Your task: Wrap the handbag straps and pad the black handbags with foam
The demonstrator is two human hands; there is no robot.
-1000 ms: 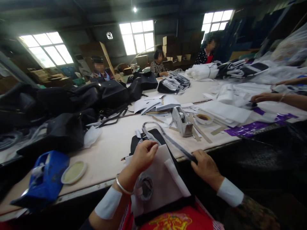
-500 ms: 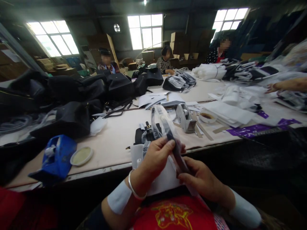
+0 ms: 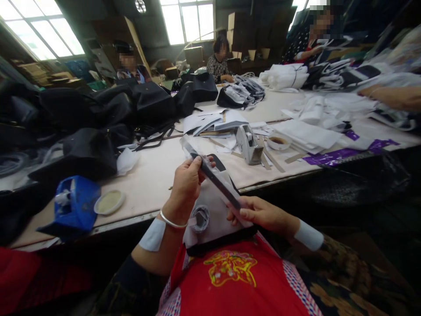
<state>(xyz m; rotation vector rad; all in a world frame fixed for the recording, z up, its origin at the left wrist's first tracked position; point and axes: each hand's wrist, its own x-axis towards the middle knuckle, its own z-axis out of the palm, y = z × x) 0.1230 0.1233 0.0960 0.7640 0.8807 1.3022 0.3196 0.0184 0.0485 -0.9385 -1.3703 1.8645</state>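
Stretched between my hands is a black strap (image 3: 217, 181) covered in clear plastic film, slanting down to the right. My left hand (image 3: 189, 177), a bangle at its wrist, pinches the strap's upper part between thumb and fingers. Lower down, my right hand (image 3: 255, 212) grips the other end. Beneath them, leaning between the table edge and my lap, is a pale sheet-covered piece with black edging (image 3: 213, 230), which looks like a bag; my hands hide part of it. A coiled, film-wrapped roll (image 3: 200, 219) rests on it at the left.
A blue tape dispenser (image 3: 77, 204) and a round white lid (image 3: 109, 202) stand left. Black bags (image 3: 151, 101) pile up behind. A grey tape dispenser (image 3: 249, 145), paper sheets (image 3: 230, 120) and purple plastic (image 3: 342, 153) lie ahead and right. Several co-workers are around; one's arm (image 3: 394, 97) reaches in right.
My left hand has moved up and left, and the strap, looped before, is now drawn out straight. The pale piece and coiled roll beneath show more. The view has tilted downward.
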